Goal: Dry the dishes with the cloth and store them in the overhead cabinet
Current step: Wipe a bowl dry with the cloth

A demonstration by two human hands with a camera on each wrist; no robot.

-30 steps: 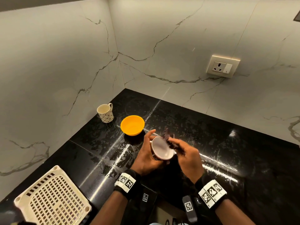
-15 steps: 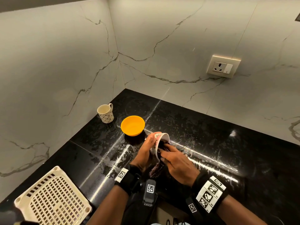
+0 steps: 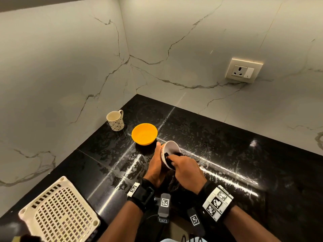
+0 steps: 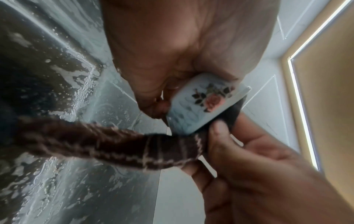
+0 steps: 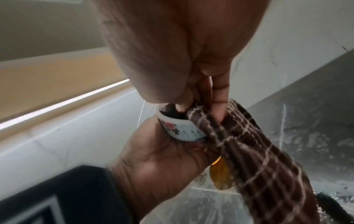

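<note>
The fingers (image 5: 218, 106) of the right hand (image 3: 187, 172) are curled round a wad of the brown checked cloth (image 5: 254, 153), pushing it down inside the small white cup (image 3: 170, 153) with the rose print. The left hand (image 3: 155, 169) grips that cup from outside, fingers wrapped round its wall and thumb up by the rim, tilting the mouth toward the other hand. It is held just above the black desk (image 3: 227, 154), not resting on it, and the cloth's loose tail hangs beneath (trailing close to the wet streaks there).

Just beyond the hands sit an orange bowl (image 3: 144, 133) and, nearer the corner, a patterned mug (image 3: 115, 120), both not yet stored. A white perforated rack (image 3: 57, 212) stands at the near left.

My worry is that a wet glazed cup could twist out of the left hand if the wiping pushes too hard, and it would land on stone. The dangling cloth may also soak up the desk's water and re-wet things.
</note>
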